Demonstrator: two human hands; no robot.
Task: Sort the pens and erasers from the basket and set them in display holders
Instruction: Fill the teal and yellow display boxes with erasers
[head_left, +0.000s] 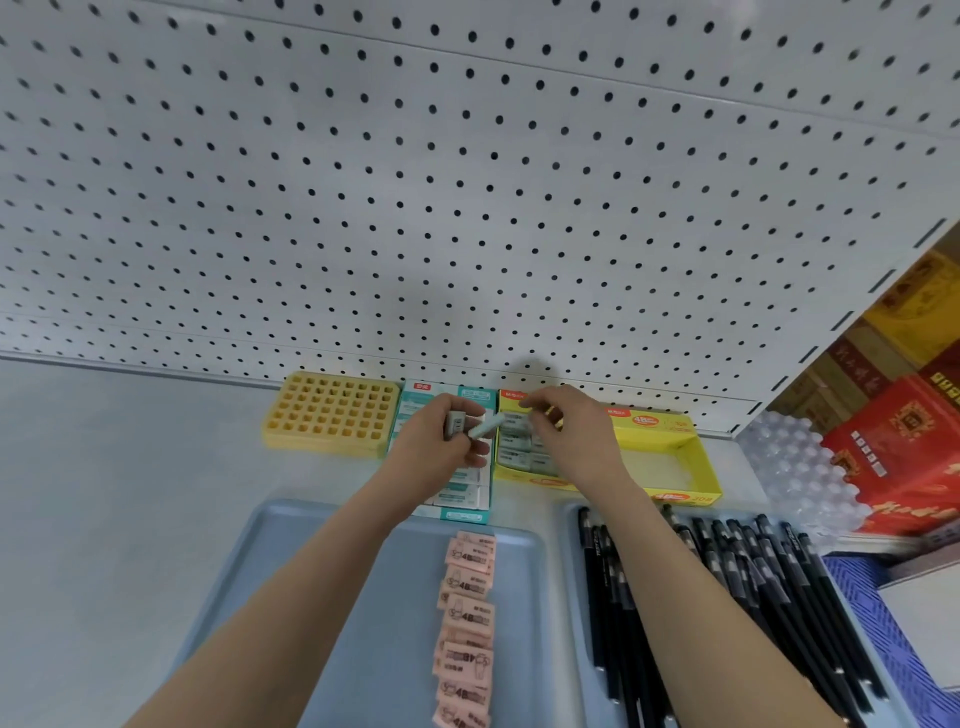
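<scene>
Just left of the yellow display box (707, 470), the left hand (441, 447) grips a few erasers (467, 426) over the teal box (465, 500). The right hand (571, 431) hovers above that yellow box's left end, fingers bent; I cannot tell whether it holds anything. Pink erasers (467, 623) and black pens (737, 577) lie in front of it.

A white pegboard (467, 182) dotted with black holes rises behind the pale grey shelf (130, 467), while at the right red and yellow printed cartons (904, 431) stand just behind a clear bubbled plastic sheet (795, 467), above a blue ribbed mat (862, 613).
</scene>
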